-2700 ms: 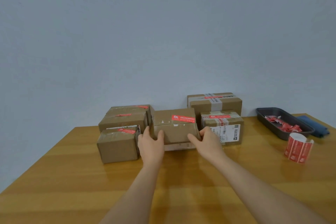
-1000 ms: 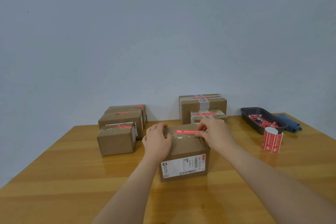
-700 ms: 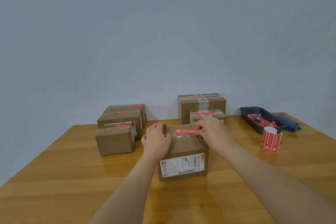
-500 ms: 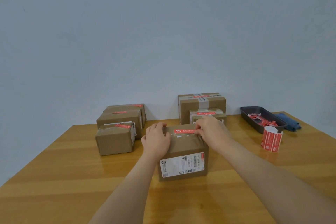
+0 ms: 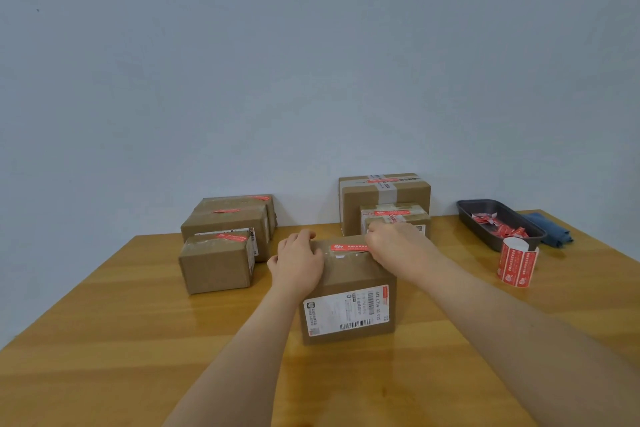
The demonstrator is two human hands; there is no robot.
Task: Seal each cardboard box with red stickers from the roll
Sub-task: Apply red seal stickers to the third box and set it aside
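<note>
A cardboard box (image 5: pixel 353 276) with a white shipping label on its front stands on the table right before me. A red sticker (image 5: pixel 348 247) lies along its top seam. My left hand (image 5: pixel 299 263) rests on the box's top left corner, fingers curled over the edge, and holds it. My right hand (image 5: pixel 398 246) is at the sticker's right end, its fingertips closed on it and hiding that end. The red sticker roll (image 5: pixel 516 265) stands upright at the right, apart from both hands.
Three stickered boxes (image 5: pixel 214 267) cluster at the back left. Two more, a large one (image 5: pixel 384 194) behind a small one (image 5: pixel 394 217), stand at the back centre. At the far right, a dark tray (image 5: pixel 485 232) holds crumpled red stickers beside a blue cloth (image 5: pixel 550 232). Wooden table (image 5: pixel 138 340).
The box was drawn from the back group toward me and set down. Since one second ago, both hands have stayed on its top, the right at the sticker's end.
</note>
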